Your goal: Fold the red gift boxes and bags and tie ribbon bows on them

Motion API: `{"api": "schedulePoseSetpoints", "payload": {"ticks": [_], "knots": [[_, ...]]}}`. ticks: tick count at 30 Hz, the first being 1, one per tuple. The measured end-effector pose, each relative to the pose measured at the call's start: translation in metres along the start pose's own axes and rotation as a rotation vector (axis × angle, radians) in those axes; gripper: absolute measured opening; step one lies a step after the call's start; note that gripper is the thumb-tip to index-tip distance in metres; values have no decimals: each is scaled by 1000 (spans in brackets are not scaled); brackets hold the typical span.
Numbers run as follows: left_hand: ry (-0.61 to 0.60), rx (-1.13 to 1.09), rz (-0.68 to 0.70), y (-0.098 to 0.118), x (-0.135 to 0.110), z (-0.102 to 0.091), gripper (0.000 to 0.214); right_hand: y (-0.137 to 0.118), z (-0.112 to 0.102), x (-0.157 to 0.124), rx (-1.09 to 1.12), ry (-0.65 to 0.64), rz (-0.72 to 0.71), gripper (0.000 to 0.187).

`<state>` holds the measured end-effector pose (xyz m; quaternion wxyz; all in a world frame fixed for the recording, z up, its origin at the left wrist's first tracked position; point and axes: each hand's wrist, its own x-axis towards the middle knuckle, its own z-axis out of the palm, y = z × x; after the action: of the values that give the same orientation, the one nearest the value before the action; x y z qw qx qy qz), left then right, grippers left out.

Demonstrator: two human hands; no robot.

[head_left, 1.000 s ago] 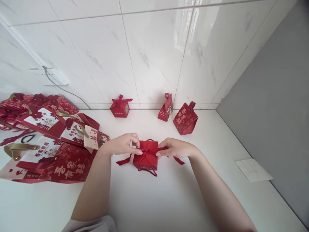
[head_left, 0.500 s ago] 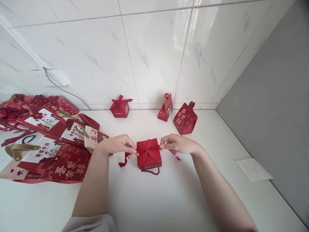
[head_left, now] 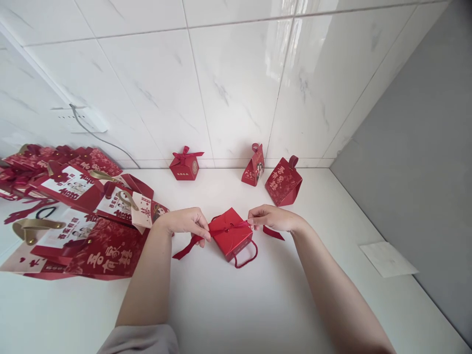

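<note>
A red gift box [head_left: 232, 243] with a cord handle [head_left: 254, 258] sits turned at an angle on the white tabletop between my hands. Across its lid runs a red ribbon [head_left: 223, 229], pulled taut from both sides. My left hand [head_left: 193, 226] pinches the ribbon at the box's left, with a loose tail hanging down toward the table. On the other side, my right hand [head_left: 271, 218] pinches the ribbon near the lid's right edge, its tail trailing below the fingers. The fingertips hide the gripped bits of ribbon.
Several flattened red gift boxes [head_left: 110, 250] lie piled at the left. Against the tiled wall [head_left: 236, 88] stand a bow-topped red box [head_left: 185, 167], a small triangular box [head_left: 253, 167] and a larger handled box [head_left: 283, 182]. White paper [head_left: 388, 259] lies at the right.
The box has rotated on the table, so its corner now points up and its cord handle shows at the lower right. Both hands keep hold of the ribbon.
</note>
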<state>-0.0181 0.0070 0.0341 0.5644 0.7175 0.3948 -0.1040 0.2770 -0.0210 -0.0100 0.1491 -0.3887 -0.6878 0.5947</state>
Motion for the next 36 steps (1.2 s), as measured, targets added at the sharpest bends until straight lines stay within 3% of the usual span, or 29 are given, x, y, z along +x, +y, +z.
{"api": "schedulePoseSetpoints", "payload": {"ticks": [6, 10, 12, 17, 21, 26, 32, 36], "knots": [[168, 116, 128, 19, -13, 2, 31, 3, 0, 1, 14, -84, 29, 26], [225, 211, 243, 25, -13, 3, 27, 3, -2, 0, 18, -51, 34, 30], [184, 243, 330, 24, -6, 3, 26, 3, -3, 0, 50, -44, 29, 29], [-62, 199, 489, 23, 14, 8, 28, 4, -6, -1, 123, -88, -1, 27], [-98, 110, 610, 24, 21, 11, 22, 3, -9, -4, 152, -127, -33, 25], [-84, 72, 563, 19, 24, 9, 26, 3, -16, -13, 197, -233, -102, 22], [-64, 9, 641, 13, 30, 9, 20, 8, -15, -15, 252, -324, -221, 24], [77, 1, 500, 12, 33, 13, 20, 8, -7, -8, 295, -232, -310, 20]]}}
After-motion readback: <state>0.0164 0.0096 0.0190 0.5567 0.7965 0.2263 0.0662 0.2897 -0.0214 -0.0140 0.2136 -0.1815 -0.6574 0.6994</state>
